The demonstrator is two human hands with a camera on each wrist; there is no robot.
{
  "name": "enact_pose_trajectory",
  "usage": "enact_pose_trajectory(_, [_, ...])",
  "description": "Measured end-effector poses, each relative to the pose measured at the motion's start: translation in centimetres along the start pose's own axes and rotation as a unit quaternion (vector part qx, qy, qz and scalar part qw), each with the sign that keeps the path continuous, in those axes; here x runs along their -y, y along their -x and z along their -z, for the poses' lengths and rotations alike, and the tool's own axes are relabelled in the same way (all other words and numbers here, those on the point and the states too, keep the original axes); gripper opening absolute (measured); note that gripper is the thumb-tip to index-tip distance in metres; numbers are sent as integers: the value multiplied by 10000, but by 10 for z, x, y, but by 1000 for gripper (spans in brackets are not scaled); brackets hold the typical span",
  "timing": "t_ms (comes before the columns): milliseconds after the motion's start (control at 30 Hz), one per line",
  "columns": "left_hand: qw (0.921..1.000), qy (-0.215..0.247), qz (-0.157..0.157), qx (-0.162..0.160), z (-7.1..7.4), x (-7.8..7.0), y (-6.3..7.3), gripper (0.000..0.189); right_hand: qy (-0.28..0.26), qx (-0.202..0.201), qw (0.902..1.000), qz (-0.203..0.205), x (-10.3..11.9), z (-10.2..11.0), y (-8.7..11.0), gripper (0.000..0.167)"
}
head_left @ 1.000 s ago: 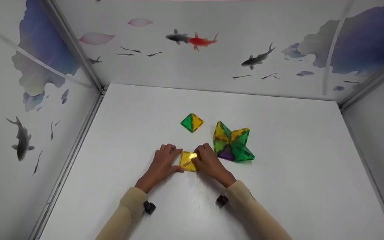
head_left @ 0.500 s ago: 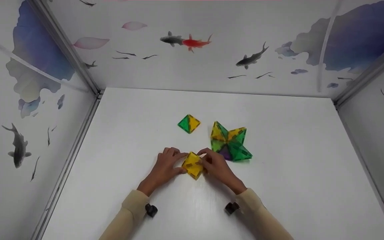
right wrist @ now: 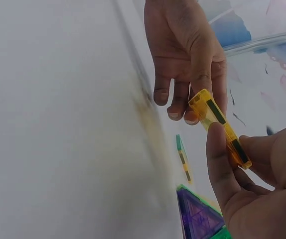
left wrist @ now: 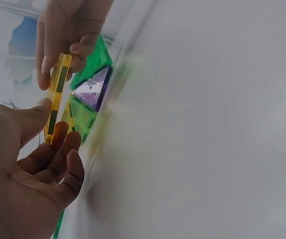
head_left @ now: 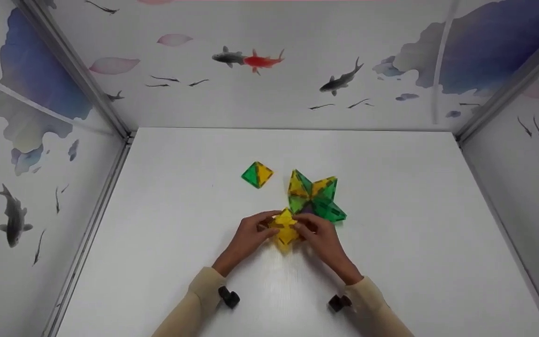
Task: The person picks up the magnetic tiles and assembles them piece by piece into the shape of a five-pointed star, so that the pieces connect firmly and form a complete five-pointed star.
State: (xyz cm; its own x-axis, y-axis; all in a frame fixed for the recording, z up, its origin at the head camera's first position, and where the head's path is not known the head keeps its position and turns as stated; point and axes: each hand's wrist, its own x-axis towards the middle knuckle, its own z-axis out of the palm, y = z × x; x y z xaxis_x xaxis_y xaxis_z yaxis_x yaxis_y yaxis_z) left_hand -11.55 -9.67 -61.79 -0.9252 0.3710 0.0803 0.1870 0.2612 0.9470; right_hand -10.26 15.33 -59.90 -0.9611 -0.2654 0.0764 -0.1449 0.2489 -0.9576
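Both hands hold a yellow translucent magnetic tile piece (head_left: pixel 287 232), lifted off the white table in front of me. My left hand (head_left: pixel 250 235) pinches its left side between thumb and fingers, and my right hand (head_left: pixel 324 238) pinches the right side. Dark magnets show along the edge of the yellow piece (left wrist: pixel 58 97) in the left wrist view. Just behind it stands a star-like build of magnetic tiles (head_left: pixel 325 187) in yellow, green and purple, partly hidden by the right hand. From the head view I cannot tell whether the yellow piece touches that build.
Farther back and to the left lies a small green and yellow tile piece (head_left: pixel 257 175). White walls printed with fish (head_left: pixel 342 80) enclose the white table (head_left: pixel 171 187) at the back and sides.
The yellow piece has been turned from square-on to diamond-wise and raised off the table. Both hands have moved right with it, closer to the star-like build.
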Motion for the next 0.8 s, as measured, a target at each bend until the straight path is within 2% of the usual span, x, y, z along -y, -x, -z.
enact_pose_trajectory(233, [9973,700,221,8,-18,-9,-14,38,-423,-393,9980,-269,-7,12,15,29])
enact_pose_trajectory(467, [9883,1493,320,65,-31,-11,-26,32,-842,-763,9930,-318,-11,18,27,27])
enact_pose_trajectory(800, [9881,1526,209,-15,-40,-12,-34,26,-1113,-1051,9879,-229,-16,17,37,31])
